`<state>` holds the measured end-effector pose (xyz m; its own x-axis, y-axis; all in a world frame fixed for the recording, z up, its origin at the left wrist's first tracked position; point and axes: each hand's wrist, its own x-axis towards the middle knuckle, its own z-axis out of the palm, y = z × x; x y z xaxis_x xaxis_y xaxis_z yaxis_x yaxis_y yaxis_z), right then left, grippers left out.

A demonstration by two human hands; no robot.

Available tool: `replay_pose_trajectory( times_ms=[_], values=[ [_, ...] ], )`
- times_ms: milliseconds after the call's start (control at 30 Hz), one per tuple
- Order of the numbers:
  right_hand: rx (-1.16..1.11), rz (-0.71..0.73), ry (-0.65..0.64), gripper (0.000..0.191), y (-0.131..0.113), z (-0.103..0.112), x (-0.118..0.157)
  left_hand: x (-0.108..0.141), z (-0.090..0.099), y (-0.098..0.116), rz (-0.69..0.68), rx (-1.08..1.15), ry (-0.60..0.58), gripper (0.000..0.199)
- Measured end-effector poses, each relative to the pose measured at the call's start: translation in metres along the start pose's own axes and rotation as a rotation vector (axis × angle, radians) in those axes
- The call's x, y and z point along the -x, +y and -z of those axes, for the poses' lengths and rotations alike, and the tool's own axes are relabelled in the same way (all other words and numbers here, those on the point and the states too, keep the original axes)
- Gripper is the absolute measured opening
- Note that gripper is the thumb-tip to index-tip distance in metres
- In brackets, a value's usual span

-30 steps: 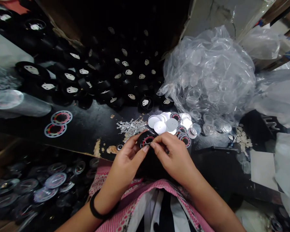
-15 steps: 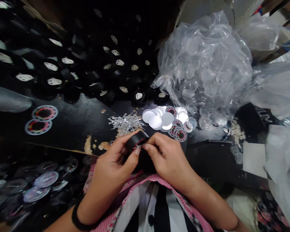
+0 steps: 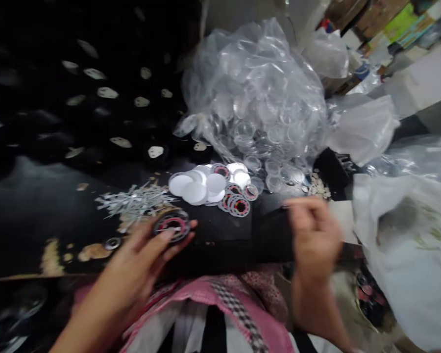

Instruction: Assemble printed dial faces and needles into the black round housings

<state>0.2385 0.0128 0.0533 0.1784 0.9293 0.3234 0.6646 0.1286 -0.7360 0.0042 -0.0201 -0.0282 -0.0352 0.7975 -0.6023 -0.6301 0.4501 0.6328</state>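
My left hand (image 3: 147, 250) is closed round a round black case (image 3: 172, 225); its face shows a red-ringed dial and a pale pointer, and my thumb rests on it. My right hand (image 3: 314, 235), blurred by motion, is over the right part of the black table (image 3: 220, 225). Its fingers are pinched together at a small dark thing too blurred to name. Between the hands and further back lie white discs (image 3: 194, 192) and red-ringed dials (image 3: 239, 206). A heap of thin silvery pointers (image 3: 134, 202) is just behind my left hand.
A clear plastic bag (image 3: 257, 83) of transparent round covers stands behind the discs. Black cases with white plates (image 3: 107, 92) fill the back left. Small pale pieces (image 3: 319, 185) and a white card (image 3: 342, 220) lie at the right, beside a white plastic bag (image 3: 407, 274).
My right hand has left the black case and moved right, to where a dark pen-like tool lay. My left hand still holds the case, now face up. The view has shifted right.
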Motion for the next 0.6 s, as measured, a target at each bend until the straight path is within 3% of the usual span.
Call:
replay_pose_trajectory(
  times_ms=[33, 67, 167, 233, 333, 433, 500, 600],
  values=[
    [0.070, -0.049, 0.195, 0.016, 0.017, 0.013, -0.004, 0.000, -0.005, -0.001, 0.020, 0.031, -0.049, 0.028],
    [0.068, -0.096, 0.280, 0.017, 0.035, 0.021, -0.008, 0.000, -0.009, -0.002, 0.068, 0.059, -0.103, 0.024],
    [-0.257, -0.283, 0.288, 0.017, 0.077, 0.018, -0.017, -0.002, -0.016, -0.007, 0.273, 0.113, -0.168, 0.025],
    [-0.438, -0.328, 0.286, 0.012, 0.081, 0.003, -0.017, -0.004, -0.016, -0.010, 0.358, 0.138, -0.142, 0.030],
    [-0.659, -0.240, 0.193, 0.016, 0.049, -0.022, -0.009, -0.006, -0.013, -0.012, 0.366, 0.144, -0.145, 0.025],
    [-0.847, -0.112, -0.150, 0.025, 0.002, -0.046, 0.003, -0.007, -0.012, -0.013, 0.326, 0.138, -0.191, 0.026],
    [-0.856, 0.007, -0.329, 0.026, -0.021, -0.062, 0.009, -0.007, -0.012, -0.014, 0.307, 0.152, -0.215, 0.027],
    [-0.699, 0.225, -0.476, 0.023, -0.033, -0.081, 0.010, -0.007, -0.014, -0.016, 0.287, 0.181, -0.221, 0.024]
  ],
)
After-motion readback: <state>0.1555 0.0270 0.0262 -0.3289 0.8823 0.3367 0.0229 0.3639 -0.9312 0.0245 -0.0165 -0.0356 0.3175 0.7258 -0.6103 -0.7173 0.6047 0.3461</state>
